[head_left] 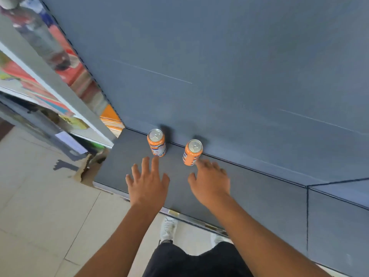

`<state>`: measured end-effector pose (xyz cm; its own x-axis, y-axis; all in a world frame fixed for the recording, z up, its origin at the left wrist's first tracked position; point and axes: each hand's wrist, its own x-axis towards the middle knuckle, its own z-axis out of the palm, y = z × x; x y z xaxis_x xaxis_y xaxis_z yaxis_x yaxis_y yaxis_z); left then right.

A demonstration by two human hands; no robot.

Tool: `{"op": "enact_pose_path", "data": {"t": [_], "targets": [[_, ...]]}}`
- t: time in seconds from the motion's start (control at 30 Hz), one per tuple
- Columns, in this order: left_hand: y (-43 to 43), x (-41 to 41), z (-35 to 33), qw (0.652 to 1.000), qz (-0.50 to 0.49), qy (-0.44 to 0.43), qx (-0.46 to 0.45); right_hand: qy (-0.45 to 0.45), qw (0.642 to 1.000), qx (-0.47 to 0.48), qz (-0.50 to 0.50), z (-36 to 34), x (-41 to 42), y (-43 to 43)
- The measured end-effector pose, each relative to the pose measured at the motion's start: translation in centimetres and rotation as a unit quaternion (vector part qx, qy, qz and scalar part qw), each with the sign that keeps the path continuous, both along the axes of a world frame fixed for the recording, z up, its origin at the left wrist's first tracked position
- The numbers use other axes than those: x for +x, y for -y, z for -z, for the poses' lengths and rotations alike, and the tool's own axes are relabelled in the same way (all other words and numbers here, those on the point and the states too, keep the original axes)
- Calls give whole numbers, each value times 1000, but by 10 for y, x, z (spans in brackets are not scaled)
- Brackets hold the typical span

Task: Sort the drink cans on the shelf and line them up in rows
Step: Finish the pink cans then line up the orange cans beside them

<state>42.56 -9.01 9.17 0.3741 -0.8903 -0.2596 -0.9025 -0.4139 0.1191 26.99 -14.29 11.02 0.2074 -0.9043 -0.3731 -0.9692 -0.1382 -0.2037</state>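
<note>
Two orange drink cans stand upright on a dark grey shelf [259, 196], close to its back panel. The left can [156, 142] and the right can [192, 152] are a short gap apart. My left hand [147, 182] hovers just in front of the left can with fingers spread and straight, its fingertips near the can's base. My right hand [210, 181] reaches toward the right can, its fingers extended and the index fingertip at or nearly at the can's lower side. Neither hand holds anything.
A blue-grey back panel [219, 66] rises behind the shelf. At the left, a neighbouring rack [60, 92] holds blurred colourful goods. Pale floor tiles [40, 216] lie below, with my white shoes [168, 228] at the shelf's front edge.
</note>
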Motion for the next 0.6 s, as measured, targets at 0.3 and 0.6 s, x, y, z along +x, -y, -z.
{"op": "enact_pose_path", "data": {"t": [0.3,0.6], "targets": [[54,56,45,994,15,-109,10,40,978,114,169,46,22,19],[104,80,104,922,-121,-364,-46,203,936,110,264,112,12,62]]}}
